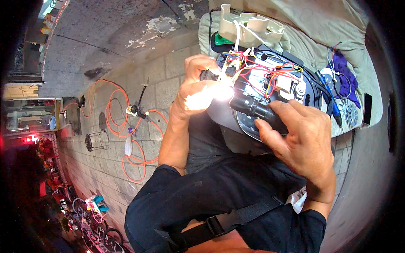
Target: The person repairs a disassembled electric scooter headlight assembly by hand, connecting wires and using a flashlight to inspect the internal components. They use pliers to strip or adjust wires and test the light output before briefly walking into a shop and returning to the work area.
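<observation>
An opened round black appliance (295, 95) lies upside down in front of me, its inside showing red, yellow and white wires (270, 74) and a white part. My right hand (299, 135) grips a black flashlight (255, 109) that shines a bright spot onto my left hand (196, 95). My left hand holds the appliance's left edge, fingers curled by the wires. A detached cream plastic part (247, 25) rests just beyond the appliance.
A pale green cloth (320, 29) covers the work surface. On it lie a blue-handled tool (331, 95), a purple cloth (344, 74) and a dark phone (367, 109). An orange cable (122, 122) and a wire stand (96, 141) lie on the paved ground to the left.
</observation>
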`<state>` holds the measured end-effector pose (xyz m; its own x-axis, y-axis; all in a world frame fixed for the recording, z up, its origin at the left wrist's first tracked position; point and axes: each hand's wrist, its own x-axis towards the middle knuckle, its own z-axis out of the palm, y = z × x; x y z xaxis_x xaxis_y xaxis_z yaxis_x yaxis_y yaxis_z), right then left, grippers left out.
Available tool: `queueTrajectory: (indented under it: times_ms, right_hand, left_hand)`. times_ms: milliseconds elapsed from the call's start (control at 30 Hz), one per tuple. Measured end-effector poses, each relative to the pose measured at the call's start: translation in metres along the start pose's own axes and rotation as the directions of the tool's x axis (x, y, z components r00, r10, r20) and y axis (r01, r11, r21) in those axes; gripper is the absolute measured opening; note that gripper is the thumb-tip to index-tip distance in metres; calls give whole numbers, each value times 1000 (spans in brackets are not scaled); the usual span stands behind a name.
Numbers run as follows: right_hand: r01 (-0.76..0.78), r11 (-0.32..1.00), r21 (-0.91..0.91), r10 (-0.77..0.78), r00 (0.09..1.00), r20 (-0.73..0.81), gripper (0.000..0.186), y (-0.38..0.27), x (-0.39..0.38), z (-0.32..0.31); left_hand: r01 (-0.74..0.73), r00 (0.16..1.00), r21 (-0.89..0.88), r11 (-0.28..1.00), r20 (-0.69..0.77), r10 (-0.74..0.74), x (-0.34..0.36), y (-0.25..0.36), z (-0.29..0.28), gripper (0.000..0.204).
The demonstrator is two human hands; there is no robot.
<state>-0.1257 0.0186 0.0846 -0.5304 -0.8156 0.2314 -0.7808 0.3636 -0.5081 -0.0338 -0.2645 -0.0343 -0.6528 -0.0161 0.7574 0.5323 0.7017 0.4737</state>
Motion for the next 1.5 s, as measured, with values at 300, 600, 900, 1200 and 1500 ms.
queueTrajectory:
  times_ms: [300,600,900,1200,1500]
  right_hand:
    - [0,1000,-10,0,1000,3,28,0,1,2]
    - [1,1000,-3,-1,1000,-3,29,1,0,2]
    - [13,1000,14,-12,1000,-16,29,1,0,5]
    - [-24,999,45,23,1000,7,30,-3,-4,5]
    - [-75,984,160,84,995,-51,27,-10,-8,22]
  left_hand:
    - [60,994,16,998,95,-62,7,10,-4,23]
    - [19,999,37,999,27,-20,12,13,0,23]
    - [77,993,38,996,92,-80,5,17,-8,31]
    - [120,990,37,992,-82,-117,8,35,-2,30]
    - [239,943,16,971,-243,-228,3,55,8,24]
